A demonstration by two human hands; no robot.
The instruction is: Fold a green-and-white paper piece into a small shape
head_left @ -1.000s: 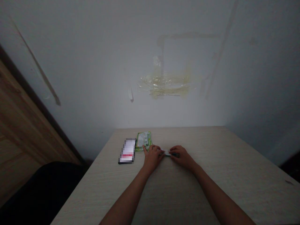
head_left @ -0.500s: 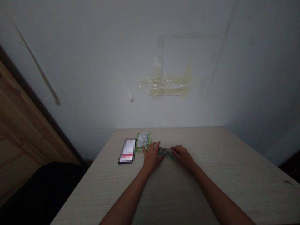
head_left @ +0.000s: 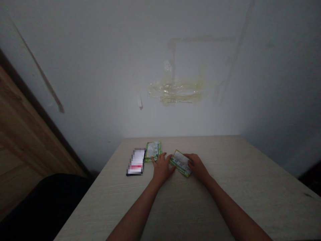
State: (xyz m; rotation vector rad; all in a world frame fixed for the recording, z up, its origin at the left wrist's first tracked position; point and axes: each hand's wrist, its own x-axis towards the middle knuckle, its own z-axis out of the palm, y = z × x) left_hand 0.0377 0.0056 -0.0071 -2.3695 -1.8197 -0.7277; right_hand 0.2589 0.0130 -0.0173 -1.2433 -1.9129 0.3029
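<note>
A flat green-and-white packet with printed text is between my two hands, low over the table or resting on it. My right hand holds its right edge, thumb on the printed face and fingers behind. At the left end of the packet, my left hand has its thumb and index finger on either side of the edge, the other fingers spread out. Just beyond those fingers lies a second green-and-white packet, its near edge partly covered by them.
A phone with a lit, blurred screen lies left of the second packet. The pale wooden table meets a wall bearing old tape. At the left are a dark object and a wooden panel.
The packet between my hands has turned from nearly edge-on, so its printed face now shows. My right hand has shifted slightly around its edge; my left hand has stayed almost in place.
</note>
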